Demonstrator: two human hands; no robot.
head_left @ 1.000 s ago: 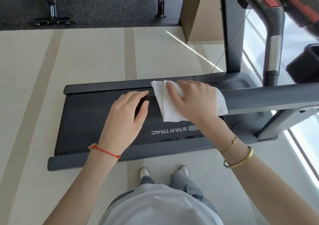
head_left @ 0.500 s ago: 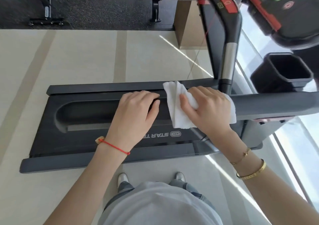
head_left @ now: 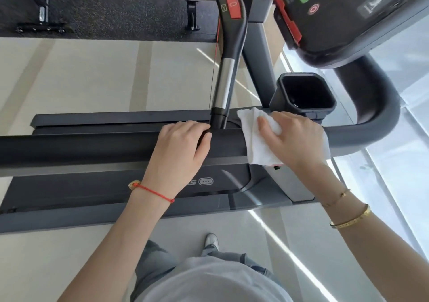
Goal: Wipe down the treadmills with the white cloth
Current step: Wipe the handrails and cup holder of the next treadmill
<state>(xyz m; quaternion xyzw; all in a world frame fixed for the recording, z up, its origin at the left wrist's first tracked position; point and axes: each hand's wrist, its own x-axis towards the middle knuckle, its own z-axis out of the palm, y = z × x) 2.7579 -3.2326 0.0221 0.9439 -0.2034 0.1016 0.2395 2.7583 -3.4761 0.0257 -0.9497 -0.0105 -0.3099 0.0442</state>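
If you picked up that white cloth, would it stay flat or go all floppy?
Probably floppy: the cloth drapes over the rail and bunches under the right hand. It also looks thin, so likely very light.

Bare forearms — a red string bracelet (head_left: 155, 192) on the left wrist, a thin gold chain (head_left: 336, 199) and gold bangle (head_left: 350, 219) on the right — white shirt (head_left: 209, 283), grey jeans (head_left: 155, 262), pale sneaker (head_left: 211, 241).

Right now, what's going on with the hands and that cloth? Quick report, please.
Right hand presses white cloth onto side handrail. Left hand grips the rail beside it. Upright grip bar and cup holder close behind.
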